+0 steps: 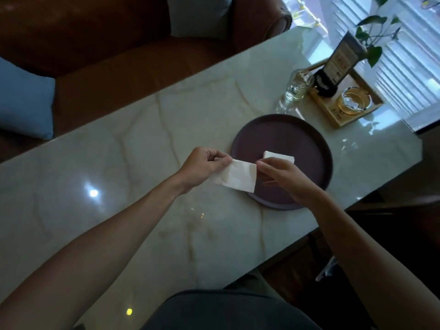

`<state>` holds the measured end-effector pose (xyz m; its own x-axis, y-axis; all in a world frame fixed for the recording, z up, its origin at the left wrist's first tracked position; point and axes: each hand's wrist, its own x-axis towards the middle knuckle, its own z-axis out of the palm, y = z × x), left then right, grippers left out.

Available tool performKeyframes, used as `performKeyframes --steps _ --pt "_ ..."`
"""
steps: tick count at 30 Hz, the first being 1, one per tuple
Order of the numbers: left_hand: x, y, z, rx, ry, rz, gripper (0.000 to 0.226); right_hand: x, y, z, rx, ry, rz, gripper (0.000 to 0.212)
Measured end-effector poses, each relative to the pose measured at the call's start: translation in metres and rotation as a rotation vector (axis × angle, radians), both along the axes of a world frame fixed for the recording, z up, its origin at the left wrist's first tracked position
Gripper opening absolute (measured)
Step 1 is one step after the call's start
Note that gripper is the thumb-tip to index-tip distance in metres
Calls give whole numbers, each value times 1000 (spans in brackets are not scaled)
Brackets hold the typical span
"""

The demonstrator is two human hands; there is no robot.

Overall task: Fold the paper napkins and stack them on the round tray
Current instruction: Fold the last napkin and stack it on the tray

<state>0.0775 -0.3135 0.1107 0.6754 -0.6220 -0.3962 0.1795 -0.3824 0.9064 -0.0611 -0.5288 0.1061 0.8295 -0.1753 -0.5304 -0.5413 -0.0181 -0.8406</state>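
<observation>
Pinching the napkin (pixel 234 177) at both ends with left hand (pixel 202 166) and right hand (pixel 279 178), align edges before laying it on the stack (pixel 278 157) in the round tray (pixel 307 129).

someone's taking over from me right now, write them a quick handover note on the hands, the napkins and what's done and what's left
Left hand: pinches the left end of a napkin.
Right hand: pinches its right end. The napkin is held in the air over the near-left rim of the round tray.
Done: a folded napkin already lies on the tray, partly hidden behind the right hand.
Left: finish folding the held napkin and stack it on the folded one. No other loose napkins are in view on the table.
</observation>
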Motion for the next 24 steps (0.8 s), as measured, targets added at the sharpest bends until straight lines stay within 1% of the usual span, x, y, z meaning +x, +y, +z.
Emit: performKeyframes --steps 2,4,5,6,8,10,11,13,16,19,24 --pt "-2 -25 -5 9 16 -41 10 -4 -8 -12 211 44 -60 47" --pt "-3 -48 -12 29 25 -51 11 -5 -16 -21 401 103 -183 58" --pt "-3 -57 -16 39 31 -51 11 -6 -22 -26 451 113 -235 60" --pt "-2 -67 -21 47 45 -49 11 -9 -28 -31 466 93 -256 57" --pt "-2 -84 -31 49 95 -29 14 -16 -39 -39 429 17 -266 43" --pt "-4 -100 -43 53 159 31 20 -20 -50 -48 347 9 -320 27" --pt "-5 -107 -50 65 200 73 24 -20 -56 -52 308 24 -356 23" --pt "-8 -121 -64 99 289 145 29 -17 -66 -61 258 62 -415 23" --pt "-11 -138 -87 183 362 211 25 -12 -81 -74 216 123 -460 15" --pt "-12 -155 -103 233 342 259 17 -6 -94 -88 114 178 -506 17" --pt "-13 -174 -122 317 189 232 6 3 -107 -112 -113 275 -491 21"
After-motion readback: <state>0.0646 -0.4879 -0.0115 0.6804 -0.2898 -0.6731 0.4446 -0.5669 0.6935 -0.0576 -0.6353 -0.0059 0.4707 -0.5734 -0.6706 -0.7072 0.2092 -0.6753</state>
